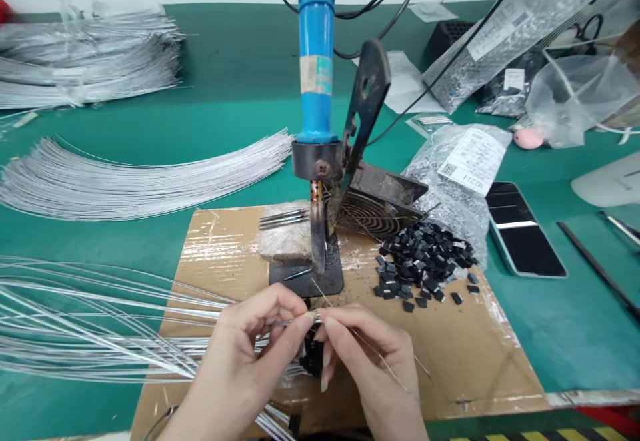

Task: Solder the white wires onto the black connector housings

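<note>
My left hand (pixel 260 341) is closed in a pinch, thumb against forefinger, on the end of a thin grey wire; the small tip is mostly hidden. Right beside it, my right hand (pixel 367 358) pinches a thin strand of solder wire (pixel 321 292), which sticks up past the fingertips and trails out below. Just above both hands, a blue-handled soldering iron (pixel 316 48) points down, clamped in a dark metal stand (pixel 363 108). Loose grey wires (pixel 150 351) pass under my left hand. Dark small pieces (pixel 313 354) show between the hands.
Small black parts (pixel 425 261) lie heaped on the cardboard (pixel 480 348), near a dark round-grilled fan (pixel 373 211). Bundled wires (pixel 150 184) rest at left. A phone (pixel 525 228), a labelled plastic bag (pixel 450 181) and a dark rod (pixel 595 264) are at right.
</note>
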`<control>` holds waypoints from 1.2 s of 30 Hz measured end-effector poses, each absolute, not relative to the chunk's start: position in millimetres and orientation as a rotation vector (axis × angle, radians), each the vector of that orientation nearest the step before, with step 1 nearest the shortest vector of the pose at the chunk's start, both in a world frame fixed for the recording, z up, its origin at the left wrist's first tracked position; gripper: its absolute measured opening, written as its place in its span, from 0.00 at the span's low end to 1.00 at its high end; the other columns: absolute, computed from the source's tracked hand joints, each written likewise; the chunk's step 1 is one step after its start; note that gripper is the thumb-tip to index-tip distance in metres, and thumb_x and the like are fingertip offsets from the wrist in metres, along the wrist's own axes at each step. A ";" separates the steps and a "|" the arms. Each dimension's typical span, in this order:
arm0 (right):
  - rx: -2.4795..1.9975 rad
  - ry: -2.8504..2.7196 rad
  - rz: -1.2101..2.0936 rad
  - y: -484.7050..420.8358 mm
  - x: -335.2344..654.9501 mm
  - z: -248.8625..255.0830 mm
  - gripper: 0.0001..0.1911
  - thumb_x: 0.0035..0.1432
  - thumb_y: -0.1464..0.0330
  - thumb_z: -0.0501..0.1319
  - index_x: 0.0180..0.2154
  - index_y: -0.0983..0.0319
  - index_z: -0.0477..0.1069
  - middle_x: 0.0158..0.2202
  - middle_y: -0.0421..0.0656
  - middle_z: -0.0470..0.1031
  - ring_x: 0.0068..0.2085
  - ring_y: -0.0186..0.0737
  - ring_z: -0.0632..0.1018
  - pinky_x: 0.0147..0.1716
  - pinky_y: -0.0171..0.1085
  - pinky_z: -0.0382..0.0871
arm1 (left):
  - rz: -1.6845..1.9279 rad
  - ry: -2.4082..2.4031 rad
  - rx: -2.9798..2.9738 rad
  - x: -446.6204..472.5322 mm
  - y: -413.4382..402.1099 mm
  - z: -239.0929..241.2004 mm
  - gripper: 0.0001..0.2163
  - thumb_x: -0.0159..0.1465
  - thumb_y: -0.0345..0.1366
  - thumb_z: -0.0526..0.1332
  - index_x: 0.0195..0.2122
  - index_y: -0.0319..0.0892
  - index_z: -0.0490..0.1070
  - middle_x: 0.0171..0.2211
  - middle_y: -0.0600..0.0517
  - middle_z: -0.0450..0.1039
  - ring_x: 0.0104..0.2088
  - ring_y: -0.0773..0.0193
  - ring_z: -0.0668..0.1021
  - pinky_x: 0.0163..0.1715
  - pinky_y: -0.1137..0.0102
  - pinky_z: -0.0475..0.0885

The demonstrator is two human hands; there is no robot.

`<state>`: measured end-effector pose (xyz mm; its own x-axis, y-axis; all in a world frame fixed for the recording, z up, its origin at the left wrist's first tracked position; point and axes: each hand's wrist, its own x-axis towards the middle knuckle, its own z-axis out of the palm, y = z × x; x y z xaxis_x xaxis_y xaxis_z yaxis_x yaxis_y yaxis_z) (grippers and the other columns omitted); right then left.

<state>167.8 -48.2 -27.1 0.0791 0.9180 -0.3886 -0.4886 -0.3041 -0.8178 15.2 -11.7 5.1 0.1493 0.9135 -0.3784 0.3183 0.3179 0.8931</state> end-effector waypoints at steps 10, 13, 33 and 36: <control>-1.138 -0.408 1.607 -46.8 166.6 -29.8 0.11 0.56 0.59 0.77 0.33 0.60 0.87 0.24 0.39 0.80 0.19 0.26 0.75 0.20 0.26 0.71 | 0.698 1.417 1.320 13.1 -17.3 -2.3 0.07 0.68 0.40 0.66 0.34 0.44 0.76 0.24 0.55 0.76 0.24 0.66 0.74 0.24 0.74 0.65; -1.131 -0.397 1.617 -46.5 167.0 -29.7 0.12 0.56 0.59 0.78 0.32 0.61 0.86 0.25 0.39 0.80 0.19 0.26 0.74 0.19 0.26 0.71 | 0.742 1.407 1.336 14.5 -17.2 -0.8 0.07 0.67 0.39 0.68 0.32 0.44 0.77 0.22 0.55 0.75 0.22 0.66 0.73 0.21 0.75 0.65; -1.130 -0.387 1.670 -49.5 175.0 -30.6 0.14 0.55 0.58 0.78 0.31 0.62 0.84 0.24 0.39 0.78 0.18 0.27 0.75 0.17 0.26 0.69 | 0.591 1.374 1.390 12.3 -21.1 -5.4 0.13 0.73 0.44 0.60 0.33 0.45 0.75 0.23 0.56 0.68 0.23 0.66 0.65 0.23 0.72 0.59; -1.119 -0.369 1.685 -48.1 174.9 -29.7 0.14 0.55 0.58 0.78 0.30 0.63 0.84 0.24 0.39 0.79 0.18 0.27 0.74 0.17 0.26 0.68 | 0.565 1.374 1.387 11.0 -21.8 -5.6 0.13 0.73 0.45 0.60 0.33 0.44 0.74 0.22 0.57 0.66 0.22 0.66 0.63 0.22 0.72 0.58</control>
<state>174.9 -48.1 -29.7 -0.0319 0.8682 -0.4952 -0.5813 -0.4191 -0.6974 11.0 -21.8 -5.6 0.2276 0.9157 -0.3312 0.4179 0.2153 0.8826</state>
